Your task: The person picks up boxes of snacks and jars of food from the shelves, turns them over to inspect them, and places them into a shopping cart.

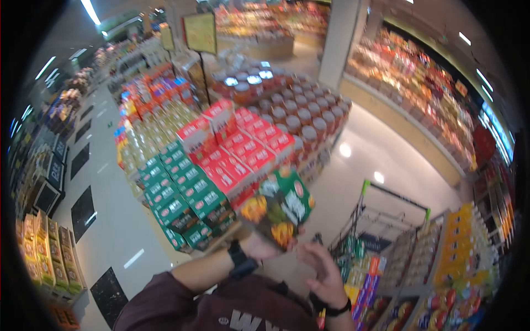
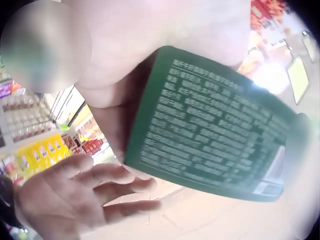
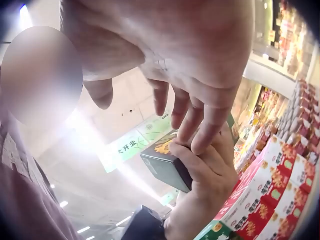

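My left hand [image 1: 260, 246] grips a dark green carton [image 1: 298, 203] by its lower end, tilted above the display's near corner. Yellow food pictures and white lettering cover its front. In the left wrist view, the carton's side panel [image 2: 210, 131] shows rows of small white print and a pale label patch at one corner. Beside the carton, my right hand [image 1: 327, 276] has its fingers extended and holds nothing. From the right wrist view, the fingertips [image 3: 200, 142] of that hand overlap the left hand and the carton's edge.
Stacked green cartons [image 1: 182, 190] and red cartons [image 1: 234, 163] stand just ahead, with lidded jars [image 1: 306, 113] behind them. A shopping cart [image 1: 381, 215] with goods is at the right, near shelves of yellow packs [image 1: 461, 237]. Tiled floor [image 1: 127, 231] runs along the left.
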`<control>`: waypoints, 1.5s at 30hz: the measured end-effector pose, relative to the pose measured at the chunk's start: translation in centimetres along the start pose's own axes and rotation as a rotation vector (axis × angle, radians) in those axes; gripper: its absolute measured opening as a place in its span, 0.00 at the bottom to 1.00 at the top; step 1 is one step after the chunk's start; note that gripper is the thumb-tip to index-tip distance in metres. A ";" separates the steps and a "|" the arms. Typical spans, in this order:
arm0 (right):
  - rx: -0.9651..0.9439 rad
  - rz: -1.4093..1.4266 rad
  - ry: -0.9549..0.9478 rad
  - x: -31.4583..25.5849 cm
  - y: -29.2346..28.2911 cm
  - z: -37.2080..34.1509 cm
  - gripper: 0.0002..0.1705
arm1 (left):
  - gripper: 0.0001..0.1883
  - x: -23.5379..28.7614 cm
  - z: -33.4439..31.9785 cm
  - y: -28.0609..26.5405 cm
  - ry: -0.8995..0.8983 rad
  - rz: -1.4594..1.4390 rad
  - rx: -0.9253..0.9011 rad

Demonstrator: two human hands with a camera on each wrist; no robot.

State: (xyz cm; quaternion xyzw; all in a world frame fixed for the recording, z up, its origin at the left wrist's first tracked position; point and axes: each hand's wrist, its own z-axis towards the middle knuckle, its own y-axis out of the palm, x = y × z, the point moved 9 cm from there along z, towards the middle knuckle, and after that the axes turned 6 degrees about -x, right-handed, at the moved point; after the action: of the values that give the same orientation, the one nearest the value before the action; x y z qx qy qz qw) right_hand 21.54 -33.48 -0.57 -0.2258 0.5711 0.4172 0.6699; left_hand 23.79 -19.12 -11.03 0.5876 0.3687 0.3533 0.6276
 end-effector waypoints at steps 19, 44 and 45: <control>0.806 -0.394 0.400 1.3 -16.2 -8.2 0.53 | 0.50 -1.3 16.2 3.1 -0.057 1.977 -0.379; 1.201 -0.997 1.209 30.2 -56.1 -36.2 0.49 | 0.27 13.0 13.5 -4.5 0.124 2.162 0.771; 1.152 -0.960 1.189 32.5 -57.4 -35.3 0.50 | 0.27 13.2 12.8 -3.9 0.144 2.159 0.806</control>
State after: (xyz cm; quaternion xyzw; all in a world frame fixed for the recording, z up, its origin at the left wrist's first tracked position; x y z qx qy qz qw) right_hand 48.02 -82.75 -50.26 -0.2464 0.7819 -0.4302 0.3780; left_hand 41.42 -13.86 -15.08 0.7332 -0.2048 0.5954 -0.2567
